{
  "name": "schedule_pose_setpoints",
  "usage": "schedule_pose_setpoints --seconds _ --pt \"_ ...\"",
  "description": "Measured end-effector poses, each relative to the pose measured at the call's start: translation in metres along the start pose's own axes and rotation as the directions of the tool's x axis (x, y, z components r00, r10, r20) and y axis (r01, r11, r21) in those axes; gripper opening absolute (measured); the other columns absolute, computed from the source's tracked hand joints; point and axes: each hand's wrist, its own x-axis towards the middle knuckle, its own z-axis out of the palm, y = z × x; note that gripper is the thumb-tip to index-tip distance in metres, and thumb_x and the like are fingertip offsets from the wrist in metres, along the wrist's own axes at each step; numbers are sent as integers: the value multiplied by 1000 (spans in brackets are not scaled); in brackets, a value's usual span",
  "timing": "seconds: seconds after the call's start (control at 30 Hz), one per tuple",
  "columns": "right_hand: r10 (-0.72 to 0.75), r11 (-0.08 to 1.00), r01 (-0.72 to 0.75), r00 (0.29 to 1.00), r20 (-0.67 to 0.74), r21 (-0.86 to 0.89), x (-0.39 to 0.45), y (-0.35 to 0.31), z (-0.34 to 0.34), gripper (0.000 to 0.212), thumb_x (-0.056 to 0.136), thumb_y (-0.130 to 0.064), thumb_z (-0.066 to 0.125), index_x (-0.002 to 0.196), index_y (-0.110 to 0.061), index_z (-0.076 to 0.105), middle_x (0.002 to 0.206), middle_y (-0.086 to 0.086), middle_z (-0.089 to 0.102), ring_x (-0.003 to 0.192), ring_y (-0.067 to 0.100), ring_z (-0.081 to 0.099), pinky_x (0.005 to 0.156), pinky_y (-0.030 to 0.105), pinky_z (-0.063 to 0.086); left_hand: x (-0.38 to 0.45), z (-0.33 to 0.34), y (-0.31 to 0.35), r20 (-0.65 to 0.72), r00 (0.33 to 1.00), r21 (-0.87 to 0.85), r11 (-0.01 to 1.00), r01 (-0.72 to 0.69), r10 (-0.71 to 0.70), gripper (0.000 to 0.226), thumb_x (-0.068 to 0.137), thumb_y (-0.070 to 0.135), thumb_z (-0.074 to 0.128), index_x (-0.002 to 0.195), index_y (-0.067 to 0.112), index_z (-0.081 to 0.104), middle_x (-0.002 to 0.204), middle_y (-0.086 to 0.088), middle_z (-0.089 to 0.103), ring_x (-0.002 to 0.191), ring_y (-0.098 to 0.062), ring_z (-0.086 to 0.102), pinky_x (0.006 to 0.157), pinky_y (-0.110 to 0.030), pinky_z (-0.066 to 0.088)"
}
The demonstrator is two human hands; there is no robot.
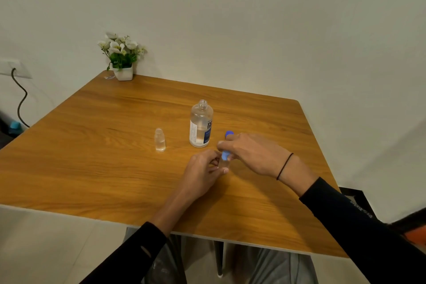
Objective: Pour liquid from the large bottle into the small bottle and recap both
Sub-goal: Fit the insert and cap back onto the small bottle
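Centrally, the uncapped clear plastic large bottle (201,124) with blue-white label, lettering unreadable, stands on the woodgrain table (92,145). Below it, left hand (202,173) pinches the small bottle (223,163); right hand (251,153) grips its blue cap (225,155).

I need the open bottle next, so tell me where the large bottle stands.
In the head view, the large bottle stands upright and uncapped near the table's middle, right of a small clear bottle and just beyond the hands.
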Motion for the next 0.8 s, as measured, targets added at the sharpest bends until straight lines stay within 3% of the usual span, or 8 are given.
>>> schedule_pose_setpoints --seconds 0.1,0.23,0.3,0.37,0.47,0.57,0.7,0.8 --pt "5 1000 -5 1000 -5 -7 -4 -3 4 16 103 -17 53 105 -33 49 92 -11 58 70 19 48 52 23 16 3 1 0 14 1000 -9 1000 24 -24 33 92 13 84 124 14 74 116 -1 75 110 -14 72 95 -34 65" --pt "53 997 -55 997 -47 -54 -5 -3 14 31 100 -10 54 98 -33 34 102 -12 70 71 25 60 51 31 25 6 5 0 23 1000 16 1000 17 -17 23 93 10 82 114 16 74 108 -3 75 105 -14 73 93 -35 65" --pt "95 995 -98 992 -88 -31 -9 -1 22 30 100 -9 58 101 -31 37 97 -10 68 71 25 60 50 33 28 9 6 0 37 999 20 1000 -5 4 23 94 9 80 114 17 74 105 -2 75 103 -15 73 93 -33 64" --pt "176 976 -160 979 -104 148 -14 6 31 23 101 -20 64 110 -27 44 86 -7 61 71 25 58 50 35 35 12 9 0 37 999 7 1000 -24 23 28 93 8 81 118 17 75 104 -3 75 103 -17 74 93 -31 64" --pt "307 839 -235 949 -70 491 -27 19 41 53 93 -52 70 135 -31 45 83 -6 62 72 12 59 63 29 49 13 11 4 28 1000 -24 1000 11 -10 50 86 14 89 133 13 72 114 -1 73 111 -19 72 99 -32 62" --pt "445 756 -297 887 -125 583 -35 39 57 48 93 -48 73 132 -32 51 85 -10 65 76 8 63 63 24 51 2 0 2 8 991 0 991 133 -133 84 69 33 100 144 19 64 124 3 71 115 -10 69 101 -28 61" --pt "625 644 -446 775 -93 622 -23 62 79 38 95 -33 74 128 -26 56 101 -11 63 85 7 62 76 31 53 -23 -41 -11 -220 962 62 982 180 -163 48 79 42 91 120 28 72 98 11 72 89 -6 69 77 -26 64" --pt "669 600 -519 742 -27 609 -2 64 91 54 92 -38 77 137 -25 51 120 -8 53 105 11 55 87 32 50 -32 -80 -20 -473 857 24 969 244 -204 30 87 37 86 110 28 69 90 7 71 79 -11 70 69 -34 63"
